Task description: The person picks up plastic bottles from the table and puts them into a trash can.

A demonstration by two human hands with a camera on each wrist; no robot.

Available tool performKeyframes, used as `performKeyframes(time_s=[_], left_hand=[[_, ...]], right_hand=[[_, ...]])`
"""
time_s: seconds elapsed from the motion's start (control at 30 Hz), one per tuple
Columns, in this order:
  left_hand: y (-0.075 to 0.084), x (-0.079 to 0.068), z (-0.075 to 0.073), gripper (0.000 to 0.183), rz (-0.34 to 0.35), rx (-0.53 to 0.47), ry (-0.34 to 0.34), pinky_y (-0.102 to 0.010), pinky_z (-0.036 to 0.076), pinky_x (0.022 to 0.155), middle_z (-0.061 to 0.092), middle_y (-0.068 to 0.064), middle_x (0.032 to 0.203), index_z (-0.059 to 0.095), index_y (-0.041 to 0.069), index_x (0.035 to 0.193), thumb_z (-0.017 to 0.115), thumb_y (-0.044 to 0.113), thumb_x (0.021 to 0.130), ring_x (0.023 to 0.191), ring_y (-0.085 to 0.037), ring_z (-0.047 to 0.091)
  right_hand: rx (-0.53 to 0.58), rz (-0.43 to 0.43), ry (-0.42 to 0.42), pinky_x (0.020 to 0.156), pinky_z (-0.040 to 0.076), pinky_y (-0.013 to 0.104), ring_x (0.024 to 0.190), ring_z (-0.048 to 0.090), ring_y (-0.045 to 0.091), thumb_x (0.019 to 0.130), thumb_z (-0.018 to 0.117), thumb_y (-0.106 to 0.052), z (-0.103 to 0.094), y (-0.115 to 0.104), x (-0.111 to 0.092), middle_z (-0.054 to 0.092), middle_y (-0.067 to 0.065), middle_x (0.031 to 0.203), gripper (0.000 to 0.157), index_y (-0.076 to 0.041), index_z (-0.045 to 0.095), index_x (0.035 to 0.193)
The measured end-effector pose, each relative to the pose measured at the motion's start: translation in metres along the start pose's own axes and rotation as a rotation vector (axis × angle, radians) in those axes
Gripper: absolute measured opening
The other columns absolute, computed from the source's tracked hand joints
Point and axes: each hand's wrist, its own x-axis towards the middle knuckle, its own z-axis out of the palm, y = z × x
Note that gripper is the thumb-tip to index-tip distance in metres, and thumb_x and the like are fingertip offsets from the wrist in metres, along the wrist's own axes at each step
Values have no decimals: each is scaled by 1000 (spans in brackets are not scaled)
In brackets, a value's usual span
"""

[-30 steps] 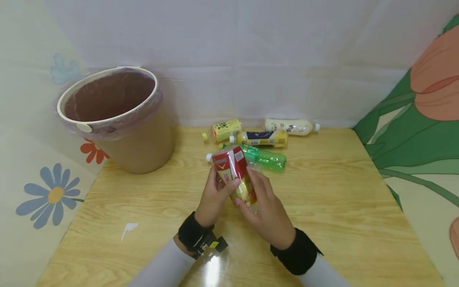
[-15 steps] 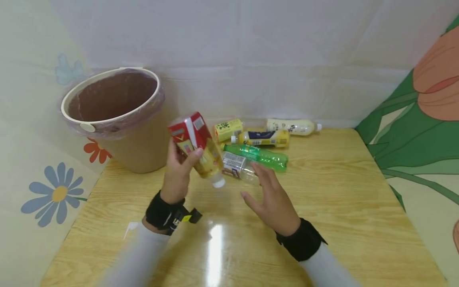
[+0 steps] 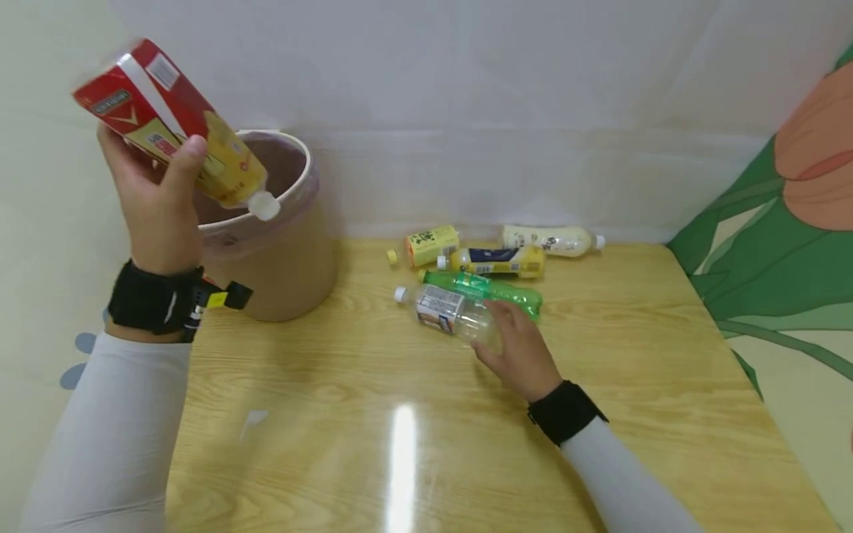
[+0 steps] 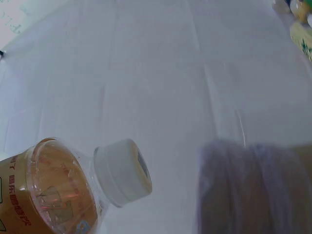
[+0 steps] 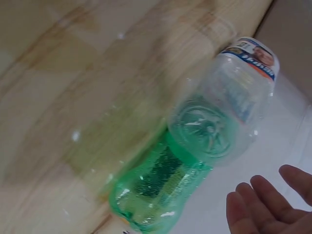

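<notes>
Holding red-yellow bottle (image 3: 166, 111) tilted cap-down, left hand (image 3: 156, 207) fingers curled round it; can't make out contents. Bin (image 3: 283, 277) below those fingers, plastic liner (image 3: 306, 194) over its rim, inside mostly hidden. Right hand (image 3: 523, 355) fingers spread at clear bottle (image 3: 448, 311) base, contact unclear. Green bottle (image 3: 493, 290) just beyond them on counter (image 3: 320, 414).

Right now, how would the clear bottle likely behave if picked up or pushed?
The clear bottle looks empty, so probably light for its size. Its thin-looking plastic may dent when squeezed. Round and lying on its side, it could roll, though the green bottle alongside might block one way.
</notes>
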Motion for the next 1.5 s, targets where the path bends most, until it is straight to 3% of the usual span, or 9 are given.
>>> performKeyframes(time_s=[0.17,0.3,0.37,0.7,0.87,1.07,1.2,1.3,1.5], left_hand=[[0,34,-34,85,-136,196,95,-28,33,101,39,-3,131,23,23,138,78,10,74,120,-16,39],[-9,41,-58,86,-290,303,145,-26,28,103,35,3,134,20,31,140,77,12,78,122,-11,35],[-13,41,-66,86,-317,316,159,-26,27,104,35,4,135,20,32,140,76,12,79,123,-10,34],[-16,36,-63,91,-300,342,122,-24,28,104,33,2,137,18,33,143,78,13,77,125,-13,34],[-16,25,-52,98,-239,372,64,-20,30,102,32,-2,137,15,30,146,79,15,74,128,-11,30],[-13,-8,-21,91,-95,259,-86,-29,38,98,40,-10,130,21,19,146,76,6,75,125,-21,38],[-28,-38,-6,87,-57,127,-181,-34,43,93,44,-15,127,27,14,142,75,-6,73,120,-30,41],[-48,-70,3,90,-99,83,-250,-39,43,95,41,-17,131,23,15,144,73,-9,73,121,-34,39],[-92,-148,31,97,-311,63,-395,-51,36,99,31,-15,140,8,21,148,74,5,79,125,-34,35]], right_hand=[[-20,0,18,98,37,51,117,42,34,81,74,-33,7,10,-2,42,19,130,72,-5,40,138],[-31,11,14,96,38,52,115,44,35,81,74,-33,12,14,-3,43,20,128,72,-4,40,138],[-39,15,11,96,38,53,115,43,36,80,75,-32,13,14,-2,43,21,128,73,-4,40,138],[-24,93,-90,96,39,51,116,44,37,81,76,-25,19,19,5,39,23,132,73,-3,37,140],[-6,101,-113,94,42,50,113,47,37,84,73,-19,20,18,9,40,23,132,68,-3,36,139],[84,166,-130,90,45,49,108,51,35,88,69,-19,15,16,5,39,19,132,63,-5,35,139],[236,198,-108,85,49,46,106,52,33,89,68,-17,4,9,-2,38,18,133,64,-6,33,141],[370,209,-74,85,50,40,108,52,31,90,67,-20,-7,-3,-5,37,16,133,64,-9,31,142],[759,251,-7,90,47,32,118,47,26,91,66,-15,-25,-42,-10,32,11,141,64,-12,29,143]])
